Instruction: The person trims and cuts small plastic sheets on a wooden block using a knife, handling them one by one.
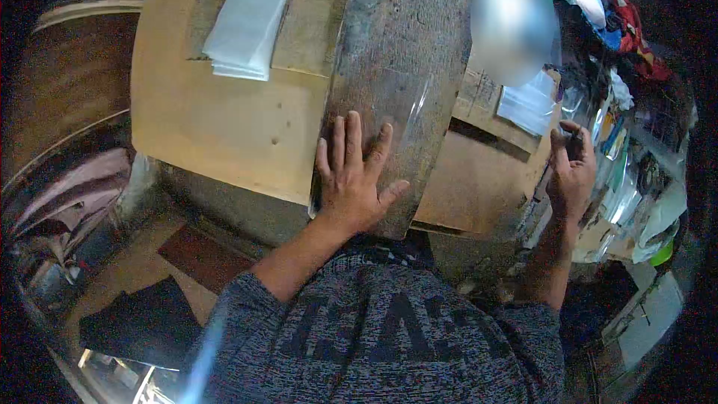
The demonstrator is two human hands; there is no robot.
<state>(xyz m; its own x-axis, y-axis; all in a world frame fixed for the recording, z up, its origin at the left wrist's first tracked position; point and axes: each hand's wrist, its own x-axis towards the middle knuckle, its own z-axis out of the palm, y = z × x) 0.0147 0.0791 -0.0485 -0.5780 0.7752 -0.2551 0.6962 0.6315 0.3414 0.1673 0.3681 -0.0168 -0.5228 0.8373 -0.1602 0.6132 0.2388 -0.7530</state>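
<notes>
My left hand (355, 187) lies palm down with its fingers spread on a dark, worn wooden board (396, 7). Glare under and beside the fingers shows a clear plastic sheet (411, 116) on that board. Off to the right, my right hand (574, 176) is raised near the table's edge, fingers half curled and thumb a little apart, with nothing visible between them. Closest to it is a small stack of clear plastic bags or sleeves (529, 103), lying on a brown board.
On the left, a longer stack of whitish plastic sleeves (254, 19) rests on a tan board (224, 120). Crumpled plastic (624, 187) and colourful cloth or bags (598, 0) crowd the right side. A dark flat piece (142, 322) lies on the floor at lower left.
</notes>
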